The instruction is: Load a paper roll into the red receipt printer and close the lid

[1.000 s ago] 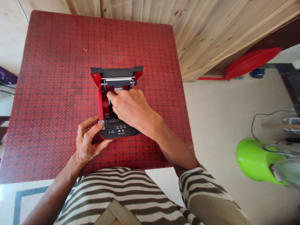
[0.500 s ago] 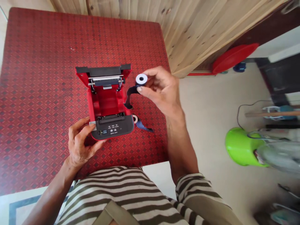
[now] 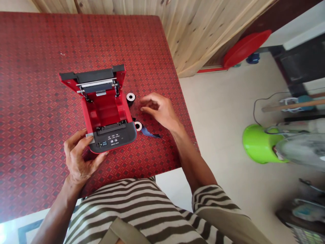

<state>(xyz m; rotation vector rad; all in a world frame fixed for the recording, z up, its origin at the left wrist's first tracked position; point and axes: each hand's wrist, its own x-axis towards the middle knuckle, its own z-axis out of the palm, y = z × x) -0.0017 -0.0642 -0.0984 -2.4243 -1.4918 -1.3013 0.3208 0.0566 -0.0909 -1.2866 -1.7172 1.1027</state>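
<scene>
A red and black label printer [image 3: 109, 112] stands on the table with its lid [image 3: 93, 76] raised and its red inner bay bare. My left hand [image 3: 80, 156] grips the printer's front left corner, fingers on the side and thumb under the front edge. Beside the printer's right wall a dark ribbon roll [image 3: 130, 97] stands on end, its white core up. A second roll [image 3: 138, 126] sits nearer me, a loose blue-black tail trailing right. My right hand [image 3: 161, 110] hovers just right of the rolls, fingers loosely curled and apart, holding nothing.
A red patterned cloth covers the table [image 3: 38, 101], whose right edge drops to a pale floor. Wooden panelling [image 3: 177, 37] runs behind it. On the floor at right are a green bucket [image 3: 256, 144], a red basin [image 3: 246, 49] and a wooden handle [image 3: 291, 105].
My right hand has set the ribbon roll down beside the printer, let go and drawn back slightly. My left hand keeps its hold on the printer. The view has shifted to the right.
</scene>
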